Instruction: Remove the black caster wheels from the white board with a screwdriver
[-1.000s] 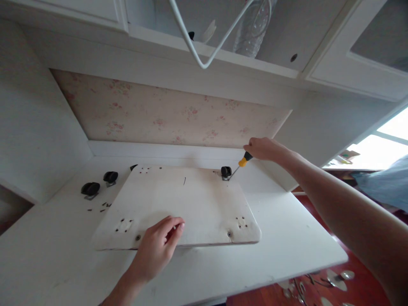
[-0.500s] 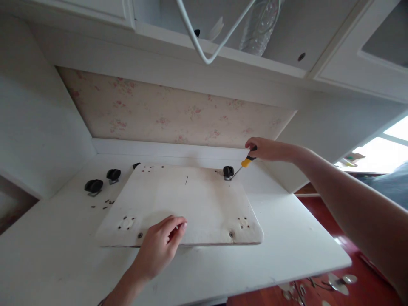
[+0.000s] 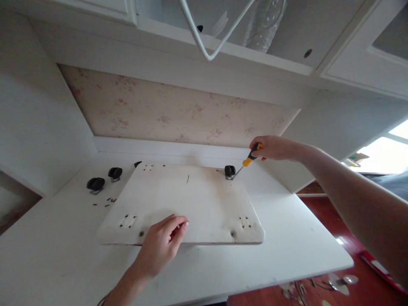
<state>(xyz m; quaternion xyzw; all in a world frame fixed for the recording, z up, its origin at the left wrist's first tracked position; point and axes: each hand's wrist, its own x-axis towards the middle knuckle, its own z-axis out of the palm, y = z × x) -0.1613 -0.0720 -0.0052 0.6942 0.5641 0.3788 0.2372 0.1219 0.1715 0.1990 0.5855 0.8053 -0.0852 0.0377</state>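
My right hand [image 3: 266,148] is closed around the black and yellow handle of a screwdriver [image 3: 247,162]. The screwdriver slants down to the left, its tip at the metal plate of a black caster wheel [image 3: 229,171]. That caster stands at the far right corner of a white padded board [image 3: 191,199] lying on the desk. Over the board's near edge is my left hand [image 3: 162,242], with curled fingers and the thumb close to the index finger. Whatever may be between them is hidden. Sets of screw holes [image 3: 128,221] mark the board's other corners.
Two loose casters [image 3: 95,184] and several dark screws [image 3: 111,199] lie on the white desk [image 3: 287,238] left of the board. Overhead, a white cable [image 3: 208,55] hangs before an open shelf holding a plastic bottle [image 3: 266,25]. Metal parts [image 3: 339,282] lie on the red floor.
My right hand has shifted its grip, and a yellow part of the screwdriver's handle now shows at its upper end. The tip stays at the caster. My left hand has barely moved.
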